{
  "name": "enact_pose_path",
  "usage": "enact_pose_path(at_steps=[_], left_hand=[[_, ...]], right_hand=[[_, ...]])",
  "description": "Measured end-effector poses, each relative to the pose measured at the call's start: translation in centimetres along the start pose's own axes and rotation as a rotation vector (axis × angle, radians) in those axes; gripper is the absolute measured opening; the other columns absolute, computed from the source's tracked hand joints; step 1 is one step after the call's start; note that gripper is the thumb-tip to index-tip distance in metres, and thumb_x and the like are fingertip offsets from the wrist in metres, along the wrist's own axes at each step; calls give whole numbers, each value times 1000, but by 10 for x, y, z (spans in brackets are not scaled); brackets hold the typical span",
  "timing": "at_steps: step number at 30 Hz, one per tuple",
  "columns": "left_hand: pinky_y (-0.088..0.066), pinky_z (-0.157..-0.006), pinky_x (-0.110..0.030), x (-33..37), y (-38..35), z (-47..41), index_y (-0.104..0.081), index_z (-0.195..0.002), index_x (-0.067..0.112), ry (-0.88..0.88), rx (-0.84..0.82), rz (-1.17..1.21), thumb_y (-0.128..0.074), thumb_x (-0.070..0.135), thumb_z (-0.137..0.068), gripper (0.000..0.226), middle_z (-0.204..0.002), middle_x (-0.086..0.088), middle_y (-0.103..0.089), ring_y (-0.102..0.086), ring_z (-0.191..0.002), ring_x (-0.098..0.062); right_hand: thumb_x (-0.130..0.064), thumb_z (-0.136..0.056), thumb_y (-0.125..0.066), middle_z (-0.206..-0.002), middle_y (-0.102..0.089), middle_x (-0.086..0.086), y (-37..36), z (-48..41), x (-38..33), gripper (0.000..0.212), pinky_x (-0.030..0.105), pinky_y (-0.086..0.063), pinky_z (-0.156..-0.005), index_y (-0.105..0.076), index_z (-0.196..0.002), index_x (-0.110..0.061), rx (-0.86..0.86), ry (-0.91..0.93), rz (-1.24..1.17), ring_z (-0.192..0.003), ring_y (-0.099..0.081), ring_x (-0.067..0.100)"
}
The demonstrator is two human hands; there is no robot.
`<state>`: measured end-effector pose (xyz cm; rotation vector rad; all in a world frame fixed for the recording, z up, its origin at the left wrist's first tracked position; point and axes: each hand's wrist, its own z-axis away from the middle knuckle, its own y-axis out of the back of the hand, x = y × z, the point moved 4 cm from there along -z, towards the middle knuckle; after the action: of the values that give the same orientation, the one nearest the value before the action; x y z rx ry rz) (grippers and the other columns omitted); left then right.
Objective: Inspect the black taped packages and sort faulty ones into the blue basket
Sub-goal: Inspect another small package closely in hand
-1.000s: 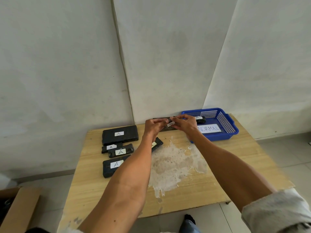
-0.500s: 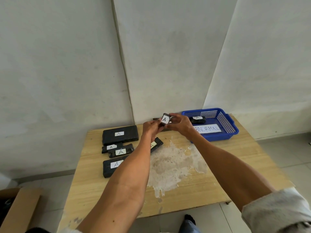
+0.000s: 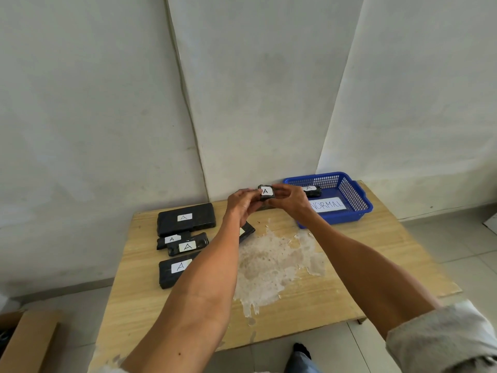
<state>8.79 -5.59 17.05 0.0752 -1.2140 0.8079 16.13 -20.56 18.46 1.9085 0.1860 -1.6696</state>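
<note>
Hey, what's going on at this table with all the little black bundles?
A person is checking black taped packages. The left hand and right hand together pinch a small black package above the wooden table, its white "A" label facing the camera. Another package already lies in the blue basket on the right. A group of other packages lies on the table's left side.

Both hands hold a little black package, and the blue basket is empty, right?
Not empty: the head view shows a black package lying in the blue basket. The left hand and right hand do hold the little package.
</note>
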Motion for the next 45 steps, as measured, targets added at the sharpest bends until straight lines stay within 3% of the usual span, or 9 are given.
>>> enact_pose_path(at_steps=[3, 5, 9, 19, 22, 26, 32, 37, 45], left_hand=[[-59, -61, -21, 0, -2, 1, -67, -114, -3, 48, -27, 45, -78, 5, -82, 36, -103, -18, -70, -70, -84, -21], [-57, -55, -18, -1, -4, 2, -67, -114, -6, 86, -37, 65, -79, 6, -81, 36, -96, -17, -70, -70, -79, -20], [-56, -54, -17, 0, -6, 3, -67, -117, -9, 102, -59, 53, -79, 4, -80, 41, -98, -18, -71, -71, -81, -21], [-58, -56, -20, 4, -7, 11, -64, -119, -13, 94, -88, 49, -76, 0, -82, 41, -117, -28, -68, -70, -96, -32], [-60, -60, -26, 4, -7, 13, -63, -120, -11, 104, -125, 35, -69, -5, -85, 35, -109, -26, -70, -72, -86, -29], [-63, -74, -38, 1, -1, 10, -62, -119, 0, 98, -154, -6, -59, -14, -89, 33, -95, -19, -70, -71, -82, -31], [-63, -75, -36, -3, 6, 7, -62, -123, 4, 65, -129, -4, -67, -10, -87, 39, -97, -16, -72, -71, -89, -30], [-61, -79, -37, -4, 8, 7, -66, -105, 8, -5, -80, 46, -66, -15, -85, 30, -98, -17, -71, -72, -88, -29], [-62, -79, -37, -2, 8, 7, -67, -106, 4, -90, -57, -3, -71, -16, -79, 34, -108, -21, -71, -72, -94, -33]], right_hand=[[-15, -78, -85, -97, -77, 3, 4, 1, 3, 38, 31, -60, -85, -72, -113, -11, -19, -27, -88, -89, -75, 18], [-15, -80, -83, -97, -77, 9, 5, 2, 4, 33, 31, -61, -82, -72, -111, -8, -41, -58, -164, -91, -75, 25], [-20, -81, -84, -101, -75, 16, 6, 4, 6, 45, 24, -60, -74, -68, -117, 2, -39, -104, -240, -89, -75, 23], [-21, -79, -84, -96, -77, 11, 8, 3, 4, 41, 24, -61, -76, -72, -113, -1, -5, -72, -182, -87, -76, 24], [-20, -82, -82, -98, -77, 8, 7, 4, -1, 43, 25, -60, -78, -70, -120, -6, -6, -40, -166, -88, -75, 21], [-18, -87, -78, -102, -77, 10, 0, 3, -2, 37, 38, -60, -88, -70, -121, -6, -13, -70, -341, -95, -75, 25], [-7, -82, -81, -99, -77, 7, 1, 5, -6, 34, 28, -61, -79, -72, -115, -6, 29, 0, -252, -91, -75, 21], [-16, -79, -85, -96, -78, 3, -4, 8, -2, 33, 24, -60, -81, -76, -110, -8, 93, 81, -63, -85, -76, 11], [-11, -79, -84, -92, -78, 3, 1, 5, 2, 30, 30, -61, -82, -77, -108, -9, 93, 55, -16, -83, -76, 17]])
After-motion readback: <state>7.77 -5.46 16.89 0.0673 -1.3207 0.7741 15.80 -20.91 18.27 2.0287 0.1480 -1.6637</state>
